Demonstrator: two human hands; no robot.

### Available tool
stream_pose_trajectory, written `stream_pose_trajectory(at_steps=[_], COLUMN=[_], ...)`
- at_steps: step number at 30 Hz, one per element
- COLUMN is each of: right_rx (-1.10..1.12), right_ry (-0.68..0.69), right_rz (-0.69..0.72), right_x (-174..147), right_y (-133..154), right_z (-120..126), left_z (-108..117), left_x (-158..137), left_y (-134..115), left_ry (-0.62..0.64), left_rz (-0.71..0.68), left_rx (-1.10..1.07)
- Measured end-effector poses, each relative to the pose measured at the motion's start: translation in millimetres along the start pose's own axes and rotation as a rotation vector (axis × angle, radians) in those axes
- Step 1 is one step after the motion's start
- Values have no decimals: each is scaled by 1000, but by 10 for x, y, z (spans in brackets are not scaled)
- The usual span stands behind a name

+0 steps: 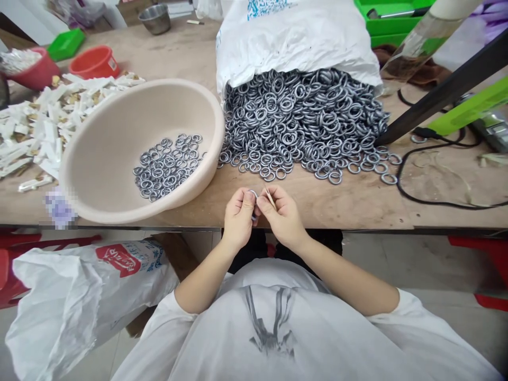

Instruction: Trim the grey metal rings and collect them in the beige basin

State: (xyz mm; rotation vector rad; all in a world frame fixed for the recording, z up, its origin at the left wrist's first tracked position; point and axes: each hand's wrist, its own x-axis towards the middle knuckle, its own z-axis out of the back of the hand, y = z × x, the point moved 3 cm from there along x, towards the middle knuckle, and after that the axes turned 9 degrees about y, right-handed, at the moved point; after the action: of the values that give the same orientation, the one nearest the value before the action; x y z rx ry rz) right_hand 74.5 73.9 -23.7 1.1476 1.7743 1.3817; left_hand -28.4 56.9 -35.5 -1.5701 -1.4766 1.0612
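A: Fingers?
B: Left hand (239, 216) pinches a grey ring (254, 192) over the near edge of the desk (365, 203). Right hand (284, 216) pinches a pale stick (270, 198), just beside it.
A: Surroundings, clocked from the hands?
B: Ring heap (309, 119) at one o'clock; basin (99, 137), rings inside, at ten.
A: Step?
B: Probably working the ring with the stick; contact unclear.
A: Next move calls for?
B: Steady left grip, presumably; fine right control.

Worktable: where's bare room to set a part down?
Bare wood shows before the ring pile, between right hand and black cable; also behind the beige basin, between steel bowl and white sack. Crowded: back centre under that pile; left under white pieces.
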Motion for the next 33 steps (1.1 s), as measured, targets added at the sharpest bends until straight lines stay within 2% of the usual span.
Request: stream_pose_trajectory(at_steps=[3, 5, 8, 12, 21, 24, 28, 30, 33], right_rx=[-30, -139, -446, -826, -920, -930, -1039, -1141, -1341], right_ry=[106, 121, 112, 180, 203, 210, 5, -53, 1], right_rz=[-24, 13, 136, 252, 313, 287, 142, 68, -6], right_x=[39, 60, 36, -48, -68, -39, 135, 275, 531], right_y=[61, 129, 241, 304, 283, 270, 283, 315, 352], right_z=[78, 163, 238, 198, 145, 195, 428, 490, 398], left_z=[3, -11, -48, -80, -103, -113, -127, -75, 49], left_x=[-1, 1, -1, -20, -30, -77, -173, -180, -150], left_y=[-47, -92, -144, -164, -184, -187, -195, -218, -258], left_ry=[68, 85, 75, 53, 101, 140, 308, 268, 128], left_rz=[39, 74, 127, 187, 191, 188, 231, 217, 159], left_rx=[-31, -94, -186, -219, -217, -214, -186, -205, -221])
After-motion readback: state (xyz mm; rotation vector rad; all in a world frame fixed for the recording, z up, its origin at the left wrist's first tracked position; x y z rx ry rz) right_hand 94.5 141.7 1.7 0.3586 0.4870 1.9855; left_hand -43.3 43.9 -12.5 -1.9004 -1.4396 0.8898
